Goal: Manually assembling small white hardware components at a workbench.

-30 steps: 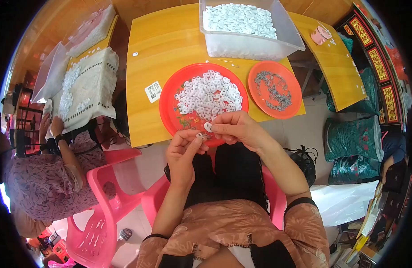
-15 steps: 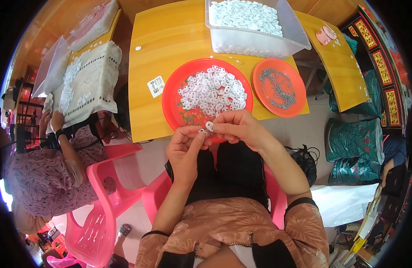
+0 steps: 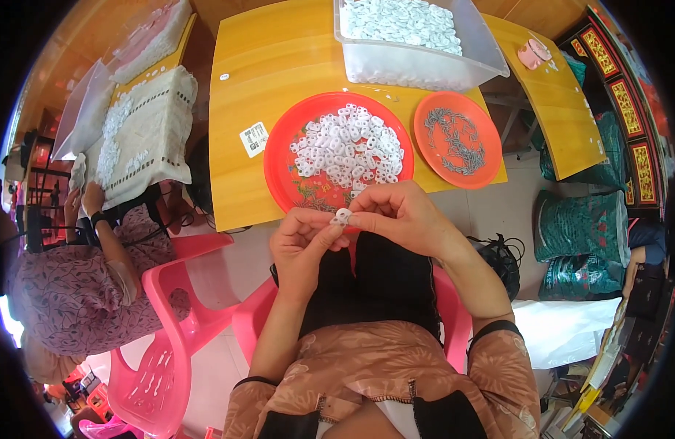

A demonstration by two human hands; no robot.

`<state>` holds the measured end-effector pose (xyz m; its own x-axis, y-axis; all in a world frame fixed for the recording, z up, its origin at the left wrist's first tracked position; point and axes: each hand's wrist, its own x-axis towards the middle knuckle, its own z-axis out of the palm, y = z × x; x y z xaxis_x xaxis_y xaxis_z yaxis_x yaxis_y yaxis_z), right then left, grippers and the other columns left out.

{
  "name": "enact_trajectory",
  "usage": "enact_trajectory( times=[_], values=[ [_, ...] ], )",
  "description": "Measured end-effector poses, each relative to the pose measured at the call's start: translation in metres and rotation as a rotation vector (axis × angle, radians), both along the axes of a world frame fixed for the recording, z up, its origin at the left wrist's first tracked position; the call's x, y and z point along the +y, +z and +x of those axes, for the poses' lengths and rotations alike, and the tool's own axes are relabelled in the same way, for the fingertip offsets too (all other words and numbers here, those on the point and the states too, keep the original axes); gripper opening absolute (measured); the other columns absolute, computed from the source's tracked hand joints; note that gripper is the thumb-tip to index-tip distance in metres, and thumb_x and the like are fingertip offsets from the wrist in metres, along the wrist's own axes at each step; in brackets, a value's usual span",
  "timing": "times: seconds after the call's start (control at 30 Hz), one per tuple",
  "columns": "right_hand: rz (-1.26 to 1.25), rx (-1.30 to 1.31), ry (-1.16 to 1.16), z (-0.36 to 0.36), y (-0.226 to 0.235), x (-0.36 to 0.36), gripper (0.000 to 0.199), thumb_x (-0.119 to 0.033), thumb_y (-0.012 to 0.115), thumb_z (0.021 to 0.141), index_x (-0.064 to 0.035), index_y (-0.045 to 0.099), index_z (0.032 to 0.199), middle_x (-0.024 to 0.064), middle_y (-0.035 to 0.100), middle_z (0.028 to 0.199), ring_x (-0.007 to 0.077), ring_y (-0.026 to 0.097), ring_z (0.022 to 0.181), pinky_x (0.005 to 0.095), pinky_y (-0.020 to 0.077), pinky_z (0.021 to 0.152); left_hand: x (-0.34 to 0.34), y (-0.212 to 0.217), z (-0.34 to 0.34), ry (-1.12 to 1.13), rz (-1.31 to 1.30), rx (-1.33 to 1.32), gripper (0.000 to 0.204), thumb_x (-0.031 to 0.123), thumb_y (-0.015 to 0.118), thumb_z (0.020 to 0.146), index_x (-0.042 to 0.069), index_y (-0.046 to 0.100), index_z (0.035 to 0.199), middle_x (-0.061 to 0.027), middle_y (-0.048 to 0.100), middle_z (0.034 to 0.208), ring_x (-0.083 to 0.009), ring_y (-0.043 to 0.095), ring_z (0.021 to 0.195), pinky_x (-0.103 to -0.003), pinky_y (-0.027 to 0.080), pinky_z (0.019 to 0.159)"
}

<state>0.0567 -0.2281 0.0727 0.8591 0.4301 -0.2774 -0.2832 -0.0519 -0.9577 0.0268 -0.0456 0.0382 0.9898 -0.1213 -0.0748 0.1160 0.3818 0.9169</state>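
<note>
Between my two hands is a small white plastic piece (image 3: 342, 215) with holes, held just over the near rim of a red tray (image 3: 274, 175). My left hand (image 3: 304, 238) pinches its lower left side between thumb and fingers. My right hand (image 3: 400, 216) is closed on the right side, thumb and index finger together. Any smaller part under the fingertips is hidden. Heaped in the tray are many similar white pieces (image 3: 345, 146), with some thin grey metal pins (image 3: 315, 199) near its front. More grey pins (image 3: 462, 154) lie on an orange plate (image 3: 433, 164) to the right.
A clear plastic bin (image 3: 425, 67) full of white pieces stands at the back of the yellow table (image 3: 242, 73). A printed label (image 3: 254, 139) lies left of the tray. At left, another person's hand (image 3: 93, 196) rests by a cloth-covered table (image 3: 158, 139); a pink chair (image 3: 162, 366) stands nearby.
My fingertips have come closer together, and the white piece from my right hand now meets what my left hand holds. The tray, plate and bin stay put.
</note>
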Motion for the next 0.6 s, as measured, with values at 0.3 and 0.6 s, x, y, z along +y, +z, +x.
enact_trajectory(
  times=[0.3, 0.6],
  values=[
    [0.037, -0.007, 0.045, -0.005, 0.001, 0.001, 0.012, -0.006, 0.062, 0.084, 0.0024, 0.062, 0.093, 0.0025, 0.063, 0.083, 0.0053, 0.057, 0.077, 0.0189, 0.0465, 0.067, 0.011, -0.018, 0.014, -0.198, -0.046, -0.115, 0.029, 0.005, 0.067, 0.077, 0.000, 0.060, 0.105, -0.0092, 0.059, 0.099, -0.0139, 0.058, 0.085, -0.026, 0.047, 0.075],
    [0.083, -0.052, 0.026, -0.008, 0.004, 0.003, 0.015, -0.013, 0.062, 0.084, 0.0026, 0.063, 0.086, -0.0011, 0.059, 0.072, 0.0019, 0.050, 0.067, 0.0184, 0.0397, 0.057, 0.008, -0.020, 0.016, -0.250, -0.032, -0.248, 0.033, 0.020, 0.070, 0.076, 0.002, 0.065, 0.103, -0.0111, 0.056, 0.109, -0.0219, 0.052, 0.103, -0.034, 0.042, 0.087]
  ],
)
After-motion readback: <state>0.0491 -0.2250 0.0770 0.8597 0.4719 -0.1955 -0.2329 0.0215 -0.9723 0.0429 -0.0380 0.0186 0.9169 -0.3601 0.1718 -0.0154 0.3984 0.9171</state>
